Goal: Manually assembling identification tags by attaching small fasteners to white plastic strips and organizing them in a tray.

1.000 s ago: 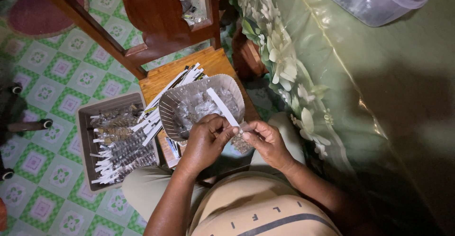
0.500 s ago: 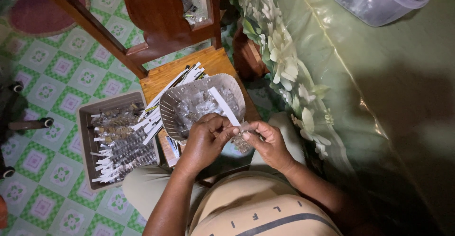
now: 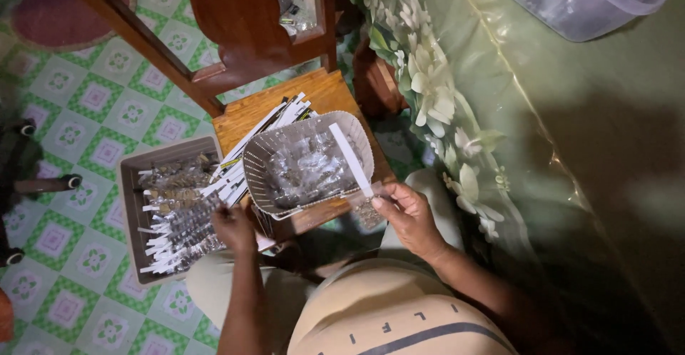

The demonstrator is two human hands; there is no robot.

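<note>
1. While our right hand (image 3: 410,216) pinches a small clear packet (image 3: 368,211) at the 4 o'clock rim of the pale slatted basket (image 3: 260,176), the hold looks light; we judge the packet could slip and drop past the wooden stool (image 3: 325,91) to the tiled floor (image 3: 85,105).
2. Our left hand (image 3: 234,228) sits at the basket's 7 o'clock, fingers curled over the white strips (image 3: 178,237) in the grey tray (image 3: 128,184); whether it actually grips one we cannot tell. A careless pull could drag neighbouring strips out of their row.
3. The basket overhangs the stool's near edge and rests partly on a fan of strips, so a nudge from either wrist might tip it and spill the filled packets (image 3: 307,169) inside.
4. The light is dim, so we could easily misjudge the packet's mouth.
</note>
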